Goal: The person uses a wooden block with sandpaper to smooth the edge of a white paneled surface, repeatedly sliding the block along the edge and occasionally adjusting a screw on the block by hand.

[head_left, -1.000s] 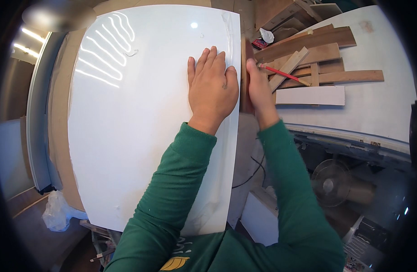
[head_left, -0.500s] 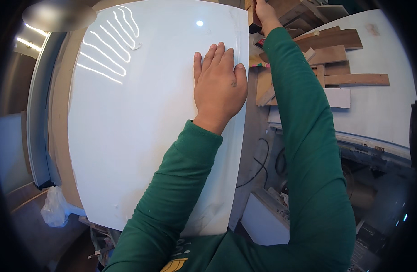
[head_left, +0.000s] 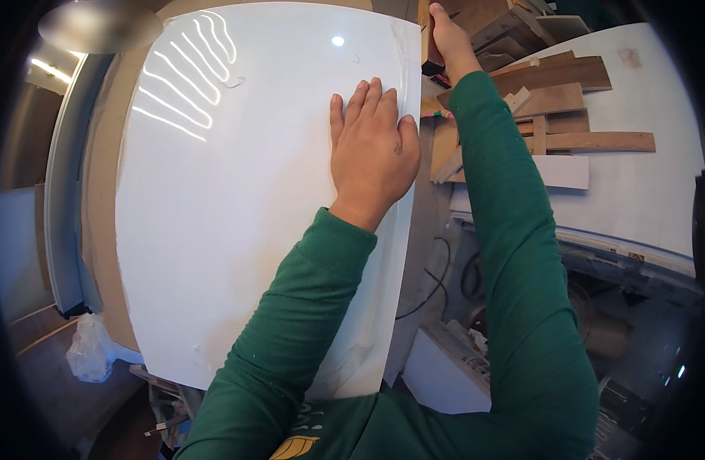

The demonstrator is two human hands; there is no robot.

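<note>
Panel (head_left: 237,215): glossy white, with curved bright streaks (head_left: 185,80) and one round bluish-white spot (head_left: 338,41) (reflections, by the look). Board (head_left: 103,192): tan. Rail (head_left: 61,199): blue-grey. Sleeves (head_left: 291,307): plain dark green. Shirt (head_left: 394,429): same green, yellow print (head_left: 295,447) plus pale marks. Block (head_left: 427,46): reddish brown. Wood strips (head_left: 601,142): mixed browns, light to mid; flat piece (head_left: 563,170) among them plain white. Desk (head_left: 636,199): off-white, faint brownish smudge (head_left: 629,56). Bag (head_left: 89,353): milky, see-through. Cable (head_left: 438,295): black.
</note>
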